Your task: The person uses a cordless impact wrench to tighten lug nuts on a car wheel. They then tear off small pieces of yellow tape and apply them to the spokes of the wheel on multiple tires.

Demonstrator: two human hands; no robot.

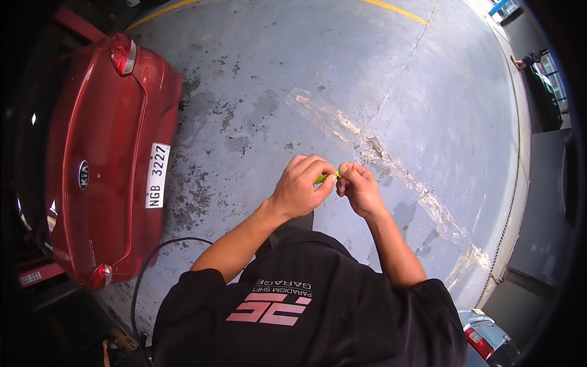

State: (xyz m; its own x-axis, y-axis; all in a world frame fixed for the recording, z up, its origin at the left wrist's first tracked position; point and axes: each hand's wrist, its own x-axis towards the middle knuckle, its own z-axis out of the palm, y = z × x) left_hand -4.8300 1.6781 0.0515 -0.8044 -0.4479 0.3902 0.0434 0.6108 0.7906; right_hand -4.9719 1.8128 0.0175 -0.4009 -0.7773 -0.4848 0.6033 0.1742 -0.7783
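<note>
My two hands meet in front of my chest, over the worn floor. Between them is a small, slim, bright yellow-green thing (321,178); most of it is covered by fingers, so its kind cannot be made out. My left hand (299,186) is closed, pinching it between thumb and fingertips. The fingertips of my right hand (361,188) are closed on its right end, close beside the left thumb.
A red car (104,165) stands at the left, its rear toward me. A black hose (137,287) curves over the grey floor (244,73), whose paint is peeling. Part of a light blue car (486,336) shows at lower right. Another person (529,60) is far off at upper right.
</note>
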